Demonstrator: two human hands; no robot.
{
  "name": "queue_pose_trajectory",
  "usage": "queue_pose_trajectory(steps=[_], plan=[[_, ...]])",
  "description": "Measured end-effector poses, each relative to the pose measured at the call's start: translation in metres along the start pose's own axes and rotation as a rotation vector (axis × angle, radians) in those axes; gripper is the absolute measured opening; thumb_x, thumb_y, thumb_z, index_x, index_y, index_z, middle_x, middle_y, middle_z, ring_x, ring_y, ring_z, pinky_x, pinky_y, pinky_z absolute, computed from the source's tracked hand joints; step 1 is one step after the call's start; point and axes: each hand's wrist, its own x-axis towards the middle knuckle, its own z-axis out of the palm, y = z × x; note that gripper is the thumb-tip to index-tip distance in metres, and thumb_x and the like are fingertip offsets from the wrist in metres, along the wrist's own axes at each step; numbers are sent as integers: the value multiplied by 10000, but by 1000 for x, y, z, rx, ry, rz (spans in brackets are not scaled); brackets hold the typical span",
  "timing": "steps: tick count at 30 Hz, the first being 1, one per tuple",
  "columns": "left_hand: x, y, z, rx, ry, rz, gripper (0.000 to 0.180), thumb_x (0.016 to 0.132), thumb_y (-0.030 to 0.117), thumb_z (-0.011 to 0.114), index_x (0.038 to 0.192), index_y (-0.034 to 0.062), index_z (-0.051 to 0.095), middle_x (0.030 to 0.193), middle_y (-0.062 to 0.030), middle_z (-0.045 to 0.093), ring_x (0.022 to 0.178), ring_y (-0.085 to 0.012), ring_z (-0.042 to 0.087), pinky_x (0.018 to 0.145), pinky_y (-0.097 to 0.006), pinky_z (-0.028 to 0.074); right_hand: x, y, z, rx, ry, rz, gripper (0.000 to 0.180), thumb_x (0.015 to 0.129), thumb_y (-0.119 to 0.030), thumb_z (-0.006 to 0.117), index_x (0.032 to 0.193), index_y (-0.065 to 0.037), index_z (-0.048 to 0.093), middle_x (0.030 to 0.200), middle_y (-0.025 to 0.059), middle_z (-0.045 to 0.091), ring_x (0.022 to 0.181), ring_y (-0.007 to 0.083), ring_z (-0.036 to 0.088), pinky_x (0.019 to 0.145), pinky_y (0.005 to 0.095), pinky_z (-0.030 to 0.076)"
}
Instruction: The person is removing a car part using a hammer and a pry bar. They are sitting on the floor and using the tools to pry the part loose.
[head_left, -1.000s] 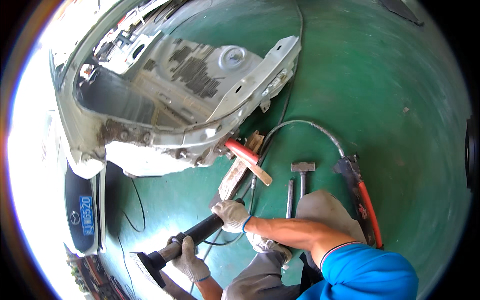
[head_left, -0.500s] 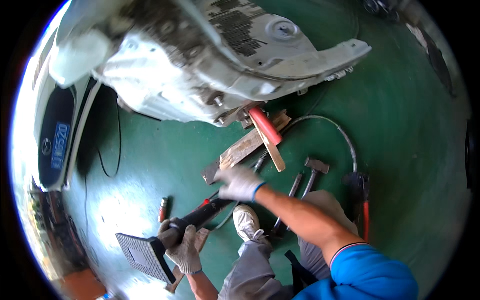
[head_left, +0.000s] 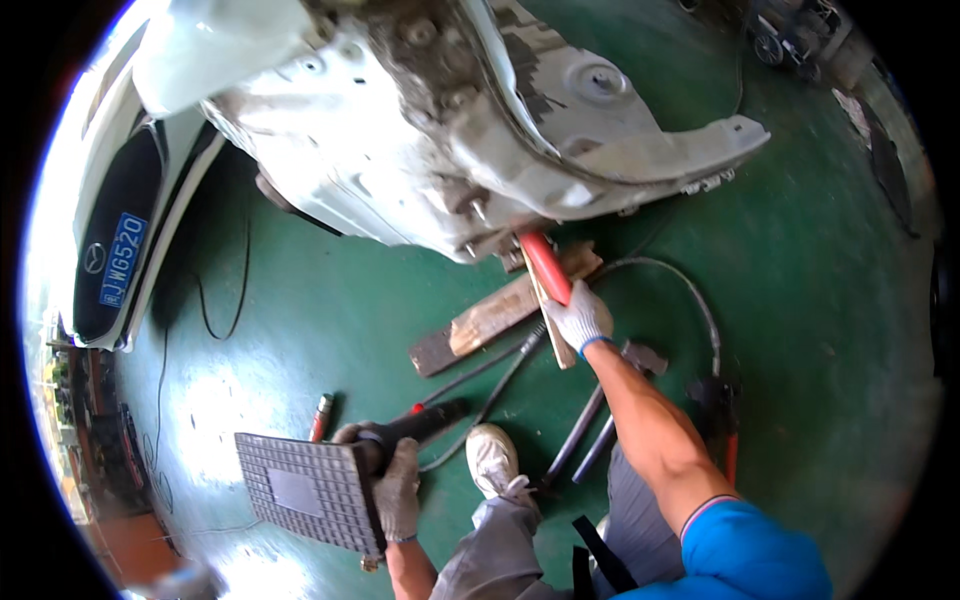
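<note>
A green floor (head_left: 800,350) spreads beneath a stripped white car body (head_left: 380,180), its bare metal stained along the underside. A second car (head_left: 120,235), white with a dark panel, stands at the floor's left edge. A hose (head_left: 695,290) curves over the floor toward a blurred black-and-red tool (head_left: 715,395) on the right. In the foreground, on the side toward the floor's left edge, a black gridded plate (head_left: 350,490) tilts at the end of a black tube (head_left: 435,420); the gloved left hand (head_left: 398,495) grips the tube just behind the plate. A worn plank (head_left: 490,320) lies aslant below the car body. A bar (head_left: 577,432) and a hammer (head_left: 645,357) lie side by side, the hammer partly behind the right forearm. A red cylinder (head_left: 545,268) slants out from the body's lower edge; the gloved right hand (head_left: 580,315) is at its near end, though whether the fingers close around it cannot be told. A wood strip (head_left: 556,340) runs alongside. A small red-and-silver can (head_left: 321,418) sits just beyond the plate.
</note>
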Motion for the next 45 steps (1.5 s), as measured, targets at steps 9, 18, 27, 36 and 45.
queue_pose_trajectory(steps=[9, 18, 27, 36, 45], plan=[[9, -33, -13, 134, -125, 239, 498, 774, 145, 797, 1168, 10, 524, 1092, -100, 548, 1017, -232, 552, 925, -393, 497, 25, 32, 11, 119, -88, -31, 881, 784, -575, 764, 1340, 61, 514, 1290, 353, 604, 1200, 499, 586, 993, 526, 493], [1, -36, -10, 67, -176, 73, 382, 814, 60, 807, 1150, 55, 625, 1008, -16, 601, 914, -143, 577, 838, -307, 510, 27, 42, 18, 68, 14, -24, 781, 806, -585, 731, 1287, 2, 545, 1241, 300, 657, 1118, 473, 649, 928, 534, 535], [-2, -27, -5, 77, -133, 165, 242, 903, 232, 785, 974, 23, 685, 879, -20, 641, 802, -141, 588, 742, -346, 519, 19, 30, 9, 117, -60, 48, 800, 804, -576, 739, 1337, -16, 535, 1317, 277, 635, 1185, 447, 631, 981, 512, 522], [2, -32, -10, 55, -173, 69, 556, 831, 31, 834, 1272, 82, 498, 1125, -17, 569, 1018, -125, 569, 921, -290, 518, 21, 30, 14, 164, -77, 43, 830, 797, -565, 738, 1388, -30, 506, 1332, 285, 620, 1223, 455, 600, 1018, 514, 504], [-15, -27, 14, 36, 10, 102, 591, 814, 28, 842, 1304, 52, 514, 1175, -66, 585, 1040, -160, 583, 925, -317, 532, 28, 41, 17, 115, -20, -62, 774, 791, -563, 748, 1249, 28, 546, 1218, 337, 642, 1137, 504, 614, 954, 538, 505]])
